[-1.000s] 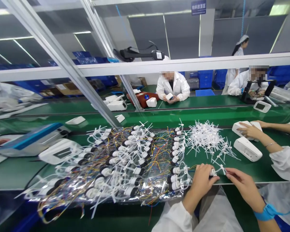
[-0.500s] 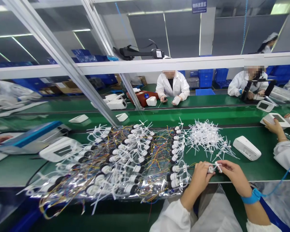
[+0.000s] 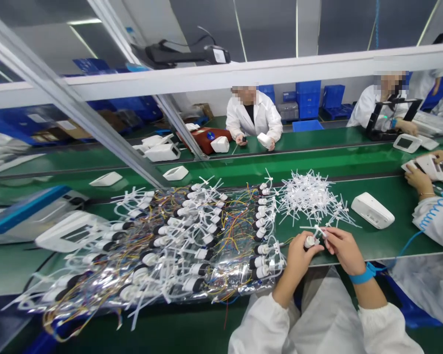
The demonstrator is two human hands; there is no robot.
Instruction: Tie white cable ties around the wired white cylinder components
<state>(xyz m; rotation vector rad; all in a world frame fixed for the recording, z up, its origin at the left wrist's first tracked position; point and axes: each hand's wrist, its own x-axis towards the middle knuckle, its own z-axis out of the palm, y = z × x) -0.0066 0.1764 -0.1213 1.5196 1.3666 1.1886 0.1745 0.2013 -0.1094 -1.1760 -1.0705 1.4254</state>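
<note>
My left hand (image 3: pixel 297 254) is closed around a small pump (image 3: pixel 310 241) with a white end that faces up. Thin coloured wires trail from it to the left. With thumb and fingers, my right hand (image 3: pixel 342 248) pinches a white cable tie (image 3: pixel 319 230) just above and beside the pump; whether it is looped round a tube there is too small to tell. Behind both hands lies a heap of white cable ties (image 3: pixel 305 196). To the left, several similar pumps (image 3: pixel 262 272) with white tubes, ties and coloured wires lie in rows on shiny clear plastic (image 3: pixel 229 275).
A white device housing (image 3: pixel 372 210) lies right of the heap on the green bench (image 3: pixel 291 226). At the right edge a co-worker's hands (image 3: pixel 421 181) hold white devices. A blue coiled cord (image 3: pixel 430 216) runs to my right wrist strap (image 3: pixel 362 276). A metal post (image 3: pixel 96 125) slants across the left.
The view has shifted, so the bench appears moved left and up. My hands stay together; the pump's end is now more visible and the cable tie stands above it.
</note>
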